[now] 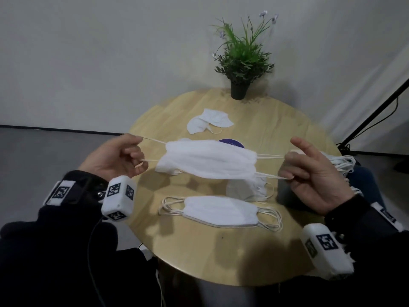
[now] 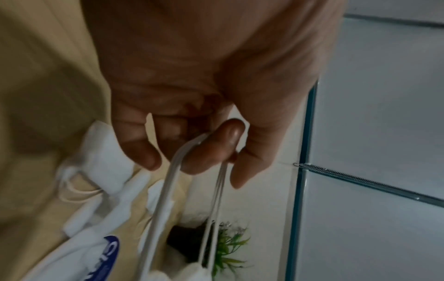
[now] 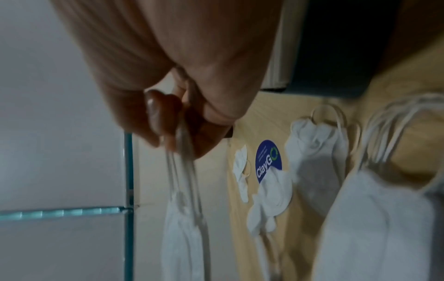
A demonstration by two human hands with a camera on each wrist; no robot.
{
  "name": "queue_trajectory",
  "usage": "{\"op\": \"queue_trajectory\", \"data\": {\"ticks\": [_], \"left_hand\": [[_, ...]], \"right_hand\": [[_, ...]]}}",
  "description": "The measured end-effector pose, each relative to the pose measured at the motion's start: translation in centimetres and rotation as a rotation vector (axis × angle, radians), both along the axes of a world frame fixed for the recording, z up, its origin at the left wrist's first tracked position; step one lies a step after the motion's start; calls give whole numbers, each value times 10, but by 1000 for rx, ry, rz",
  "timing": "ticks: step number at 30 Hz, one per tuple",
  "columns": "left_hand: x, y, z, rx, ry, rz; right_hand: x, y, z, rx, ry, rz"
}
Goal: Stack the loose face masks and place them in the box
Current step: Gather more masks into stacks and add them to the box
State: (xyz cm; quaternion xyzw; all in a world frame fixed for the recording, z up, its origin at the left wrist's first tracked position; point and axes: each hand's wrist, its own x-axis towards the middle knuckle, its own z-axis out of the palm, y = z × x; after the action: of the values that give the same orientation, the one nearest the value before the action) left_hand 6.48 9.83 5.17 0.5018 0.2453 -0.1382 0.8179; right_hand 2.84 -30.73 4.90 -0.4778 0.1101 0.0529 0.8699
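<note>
A white face mask (image 1: 210, 159) hangs stretched in the air over the round wooden table (image 1: 199, 258). My left hand (image 1: 119, 156) pinches its left ear loops (image 2: 168, 182), and my right hand (image 1: 309, 173) pinches its right ear loops (image 3: 182, 171). Below it, near the table's front, lies a flat stack of masks (image 1: 221, 211). More loose masks lie at the middle left (image 1: 168, 167), under the held one (image 1: 245, 189) and further back (image 1: 208, 122). Another pile of masks (image 1: 343, 162) shows behind my right hand; a box is not plainly visible.
A potted plant (image 1: 241, 63) stands at the table's far edge. A round blue sticker (image 3: 269, 161) marks the tabletop's middle. A black stand leg (image 1: 376, 111) slants at the right. Grey floor lies left of the table.
</note>
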Motion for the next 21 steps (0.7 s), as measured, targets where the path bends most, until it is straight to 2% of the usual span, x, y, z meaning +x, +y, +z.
{"op": "queue_trajectory", "data": {"ticks": [2, 4, 6, 8, 10, 14, 21], "left_hand": [[-6, -4, -7, 155, 9, -127], [-10, -10, -17, 414, -2, -255], [-15, -19, -26, 623, -11, -359], [-20, -27, -34, 738, 11, -467], [-23, -33, -40, 774, 48, -541], [-24, -35, -49, 803, 88, -575], [-25, -38, -58, 790, 147, -655]], "right_hand": [[-7, -2, -10, -220, 24, -50], [-14, -5, -19, -526, 16, -84], [-19, -12, -27, -917, -34, -24], [-24, -18, -33, -1213, -50, 80], [-29, -21, -35, -1343, -21, 157], [-34, -17, -37, -1538, -85, 234], [-33, -14, -47, -1575, -114, 311]]}}
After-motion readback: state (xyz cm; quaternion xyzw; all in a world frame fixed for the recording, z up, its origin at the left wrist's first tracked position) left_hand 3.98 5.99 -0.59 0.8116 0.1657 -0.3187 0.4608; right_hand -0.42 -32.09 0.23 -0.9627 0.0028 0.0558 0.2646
